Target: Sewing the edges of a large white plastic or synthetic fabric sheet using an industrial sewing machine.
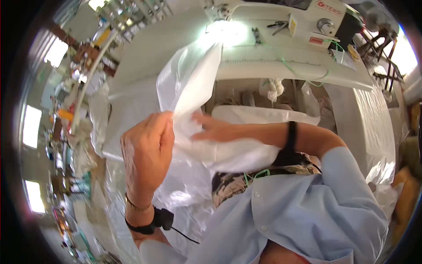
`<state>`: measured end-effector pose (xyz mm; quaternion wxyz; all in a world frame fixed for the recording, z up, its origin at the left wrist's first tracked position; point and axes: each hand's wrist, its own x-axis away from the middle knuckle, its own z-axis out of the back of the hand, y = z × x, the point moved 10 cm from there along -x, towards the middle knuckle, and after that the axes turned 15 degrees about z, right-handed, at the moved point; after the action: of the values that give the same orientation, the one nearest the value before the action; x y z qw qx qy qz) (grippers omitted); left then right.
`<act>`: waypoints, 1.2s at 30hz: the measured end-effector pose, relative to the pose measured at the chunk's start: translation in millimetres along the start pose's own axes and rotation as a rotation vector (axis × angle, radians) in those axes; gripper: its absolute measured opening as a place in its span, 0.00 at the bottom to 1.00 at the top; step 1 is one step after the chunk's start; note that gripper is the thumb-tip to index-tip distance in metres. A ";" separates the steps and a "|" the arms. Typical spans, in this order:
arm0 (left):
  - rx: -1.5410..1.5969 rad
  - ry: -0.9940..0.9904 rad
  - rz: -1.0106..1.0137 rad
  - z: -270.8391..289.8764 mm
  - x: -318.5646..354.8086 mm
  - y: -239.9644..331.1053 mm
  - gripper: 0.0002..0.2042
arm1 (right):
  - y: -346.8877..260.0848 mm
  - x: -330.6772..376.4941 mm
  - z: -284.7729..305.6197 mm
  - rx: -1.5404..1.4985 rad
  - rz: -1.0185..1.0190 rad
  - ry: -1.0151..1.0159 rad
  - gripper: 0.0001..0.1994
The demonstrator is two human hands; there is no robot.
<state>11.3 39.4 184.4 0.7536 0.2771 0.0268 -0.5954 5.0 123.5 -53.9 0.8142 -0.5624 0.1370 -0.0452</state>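
My left hand [151, 141] is closed on the gathered edge of a thin white, partly see-through sheet [193, 83]. From that grip, the sheet rises to the brightly lit needle area of a sewing machine [259, 48]. More of the white material hangs below and spreads over my lap. My right hand [215, 130] is beside the sheet, just right of the left hand. It is blurred by motion, but its fingers look stretched out and apart. Whether its fingertips touch the sheet, I cannot tell.
The pale machine table [145, 61] lies ahead. Small dark tools [277, 27] rest on the machine bed. Green thread [303, 79] loops down at the right. Below its front edge, an open recess holds a white bundle [271, 89]. Clear plastic sheeting [182, 189] lies near my lap.
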 end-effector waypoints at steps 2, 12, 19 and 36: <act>-0.159 0.001 -0.155 7.8 -5.8 24.1 0.02 | -38.9 -51.8 -54.2 -0.323 0.254 -0.237 0.45; -0.207 -0.306 -0.199 -83.7 45.3 -7.5 0.05 | -41.6 -69.1 -57.5 0.347 0.323 -0.410 0.25; -0.077 -0.178 -0.015 -136.0 79.2 -35.3 0.06 | -11.9 12.0 77.1 0.650 0.050 -0.607 0.12; 0.568 -0.085 0.490 -138.8 92.0 -69.8 0.12 | -13.6 -51.7 211.3 1.074 0.282 0.104 0.20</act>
<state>14.4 11.0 6.1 0.7673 0.4483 -0.2379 -0.3920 14.5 321.3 37.4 0.9767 -0.0415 0.2087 -0.0269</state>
